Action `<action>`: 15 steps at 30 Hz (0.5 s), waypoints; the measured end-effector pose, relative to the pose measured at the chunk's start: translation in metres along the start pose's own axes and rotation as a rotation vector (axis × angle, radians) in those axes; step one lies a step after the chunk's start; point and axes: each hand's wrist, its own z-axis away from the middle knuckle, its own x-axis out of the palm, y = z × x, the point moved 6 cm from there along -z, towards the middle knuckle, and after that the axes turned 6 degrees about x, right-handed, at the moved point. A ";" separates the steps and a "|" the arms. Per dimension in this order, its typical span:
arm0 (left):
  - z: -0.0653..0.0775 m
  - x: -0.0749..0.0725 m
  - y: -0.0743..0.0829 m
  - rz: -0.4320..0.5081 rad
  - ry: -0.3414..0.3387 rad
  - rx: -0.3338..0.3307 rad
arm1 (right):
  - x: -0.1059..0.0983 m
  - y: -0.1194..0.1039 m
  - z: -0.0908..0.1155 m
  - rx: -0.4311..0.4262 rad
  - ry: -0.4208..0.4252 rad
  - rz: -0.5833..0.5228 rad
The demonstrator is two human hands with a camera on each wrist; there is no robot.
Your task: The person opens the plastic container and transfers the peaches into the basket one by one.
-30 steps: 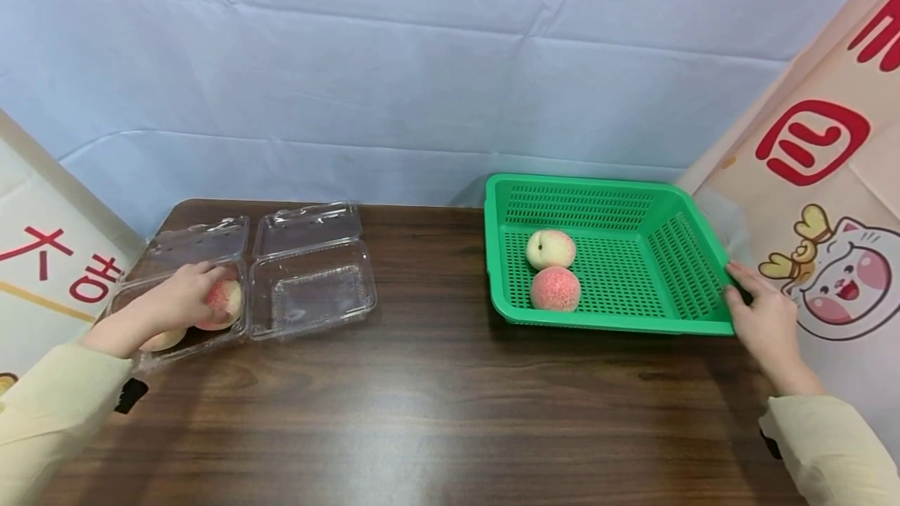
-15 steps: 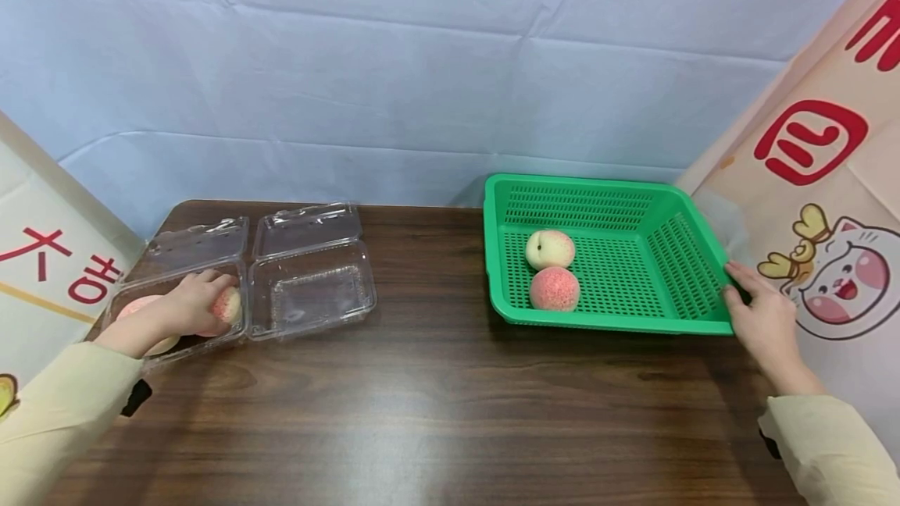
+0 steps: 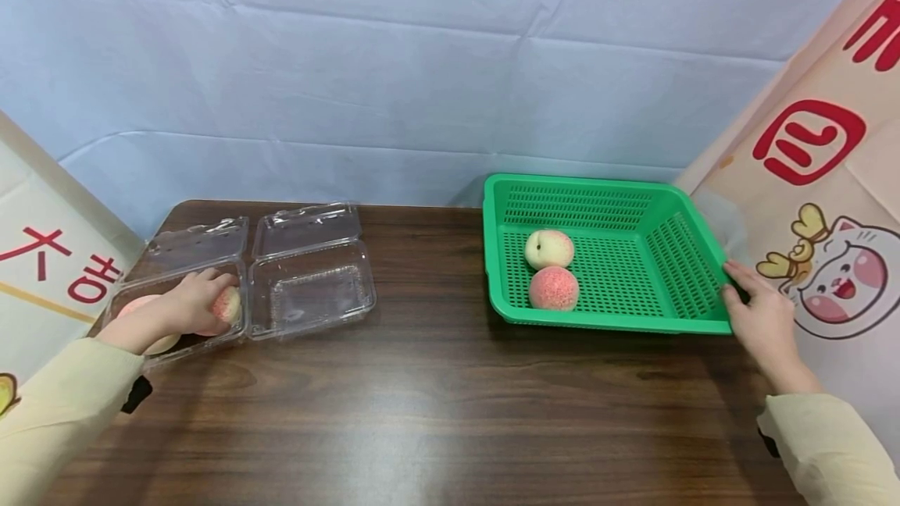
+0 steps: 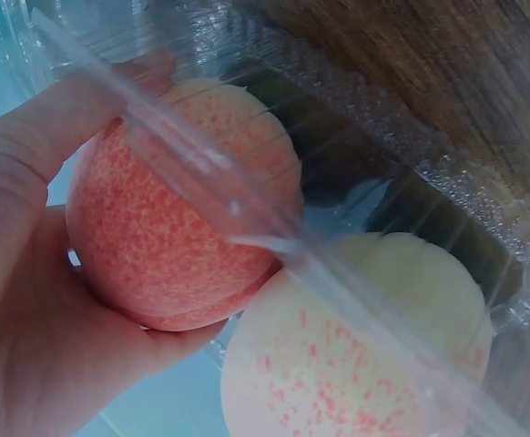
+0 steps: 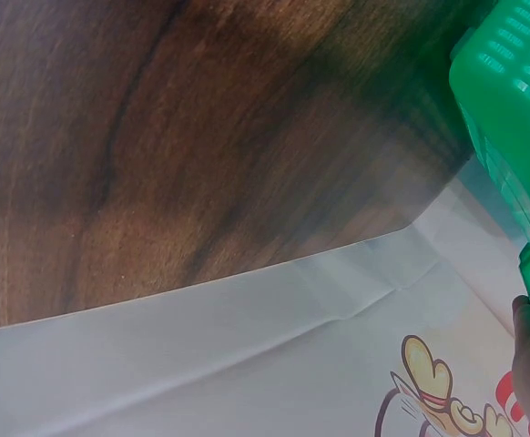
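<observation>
In the left compartment of a clear plastic clamshell box [image 3: 242, 326], my left hand [image 3: 188, 304] grips a pink peach [image 3: 227, 308]. The left wrist view shows thumb and fingers curved around this peach's red side, with a paler peach [image 4: 365, 355] touching it; clear plastic crosses in front of both. At the far right, my right hand [image 3: 765, 318] holds the right rim of a green plastic basket [image 3: 612, 323]. Inside the basket, a cream peach [image 3: 549, 249] and a pink peach [image 3: 554, 289] touch each other near its left wall.
A second open clear box [image 3: 316, 299] stands right beside the first, lids [image 3: 309, 229] tipped back. Both sit on a dark wooden table [image 3: 436, 404]. Pale blue cloth [image 3: 422, 76] hangs behind, and printed cloths flank both sides.
My left hand has shifted slightly to the right and down over the peach, uncovering more of the peach beside it. My right hand stays at the basket's rim.
</observation>
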 end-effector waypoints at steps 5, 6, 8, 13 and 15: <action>-0.001 -0.003 0.002 -0.011 0.017 0.034 | 0.000 0.001 0.000 0.003 0.004 -0.005; 0.000 -0.004 0.002 -0.012 0.027 0.039 | 0.001 0.001 0.000 0.003 0.002 -0.005; 0.000 -0.006 0.003 -0.015 0.052 0.054 | 0.001 0.001 0.000 0.005 -0.002 -0.003; 0.002 -0.014 0.005 -0.037 0.078 0.080 | 0.000 0.000 0.001 0.001 0.004 -0.003; 0.001 -0.017 0.005 -0.046 0.067 0.075 | 0.000 0.000 0.001 -0.005 0.013 -0.006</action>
